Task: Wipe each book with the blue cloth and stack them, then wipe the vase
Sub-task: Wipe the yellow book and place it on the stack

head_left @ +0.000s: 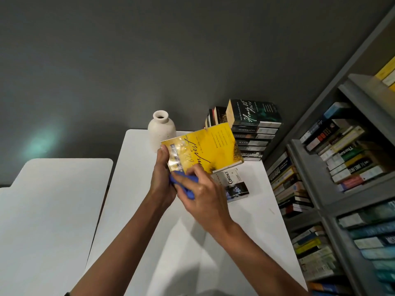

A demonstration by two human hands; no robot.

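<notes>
My left hand (161, 178) grips the near left corner of a yellow paperback (213, 149), holding it tilted above the white table (149, 221). My right hand (201, 195) holds the bunched blue cloth (188, 184) against the book's near edge. A cream vase (160, 130) stands upright at the table's far edge, just behind the yellow book. One dark paperback (235, 185) lies flat on the table under my right hand's far side. A stack of several books (254, 133) stands at the far right corner, with a few upright books (215, 116) to its left.
A grey bookshelf (333, 189) packed with books runs along the right side, close to the table's right edge. A second white table (47, 210) sits to the left across a narrow gap. A grey wall rises behind both.
</notes>
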